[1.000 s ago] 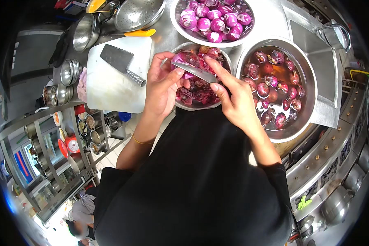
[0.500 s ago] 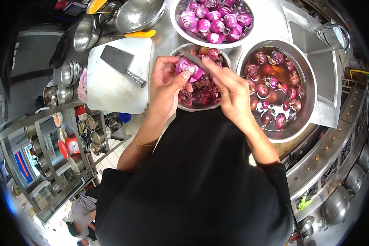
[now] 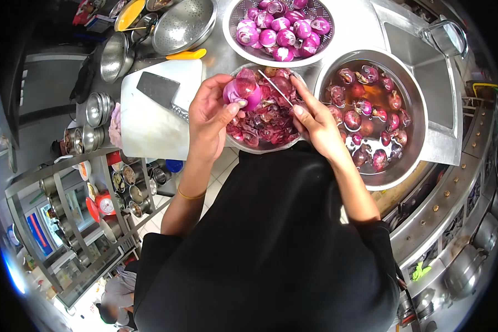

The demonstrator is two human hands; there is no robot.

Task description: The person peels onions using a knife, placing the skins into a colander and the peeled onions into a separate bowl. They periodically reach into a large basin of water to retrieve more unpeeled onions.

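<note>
A red onion [image 3: 250, 100], partly peeled with purple flesh showing, is held between the fingers and thumb of my left hand [image 3: 209, 119]. My right hand [image 3: 321, 126] grips a small knife [image 3: 275, 87], its thin blade pointing up and left, a little apart from the onion. Both hands are over a metal bowl [image 3: 255, 150] full of dark red onion skins [image 3: 271, 127]. The knife's handle is mostly hidden by my right fingers.
Peeled onions [image 3: 285, 37] fill a colander [image 3: 227, 33] behind the bowl. Unpeeled onions float in a large basin [image 3: 422, 119] at right, beside a sink [image 3: 420, 61]. A cleaver [image 3: 156, 89] lies on a white cutting board [image 3: 155, 130] at left. Another person [image 3: 119, 293] is at lower left.
The knife has moved away from the onion, and its blade is now seen nearly edge-on. My left hand has shifted left and turned the onion. The whole view has shifted slightly.
</note>
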